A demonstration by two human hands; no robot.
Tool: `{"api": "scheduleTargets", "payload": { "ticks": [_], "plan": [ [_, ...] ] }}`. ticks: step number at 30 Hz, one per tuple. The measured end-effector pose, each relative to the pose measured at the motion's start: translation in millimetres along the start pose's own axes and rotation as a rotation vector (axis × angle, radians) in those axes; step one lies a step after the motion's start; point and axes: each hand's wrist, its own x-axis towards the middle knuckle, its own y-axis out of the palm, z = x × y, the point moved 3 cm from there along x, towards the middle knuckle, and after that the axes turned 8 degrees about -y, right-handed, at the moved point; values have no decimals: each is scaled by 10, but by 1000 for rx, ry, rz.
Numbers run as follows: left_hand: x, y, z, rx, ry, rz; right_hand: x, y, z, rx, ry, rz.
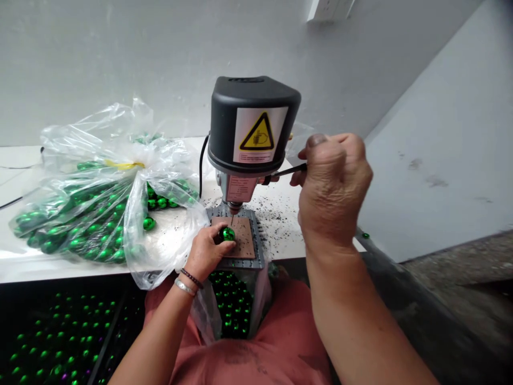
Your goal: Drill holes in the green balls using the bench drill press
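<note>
Between the thumb and fingers of my left hand (207, 250) is a shiny green ball (228, 234), held over the brown board (245, 243) on the grey drill press base (257, 256). Directly above the ball points the thin drill bit (233, 219); I cannot tell whether its tip touches the ball. My right hand (334, 182) is closed around the black feed lever (292, 170) on the right side of the small drill press (254, 123). A yellow warning label (257, 133) shows on its dark housing.
Left of the press lies a clear plastic bag (134, 224) with many green balls (80, 243). Dark shavings (276, 214) litter the white table (12, 270). Below the table edge, an open bag (232, 305) and a dark bin at lower left (60, 342) hold more green balls.
</note>
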Motion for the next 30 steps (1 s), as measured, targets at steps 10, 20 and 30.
{"api": "scheduleTargets", "payload": {
  "ticks": [10, 20, 30],
  "plan": [
    [-498, -271, -188, 89, 152, 564, -101, -26, -16, 2, 5, -5],
    [-204, -1165, 253, 379, -72, -813, -160, -66, -40, -68, 54, 32],
    [-87, -2705, 1452, 52, -836, -1108, -138, -106, -28, -185, 122, 72]
  ]
}}
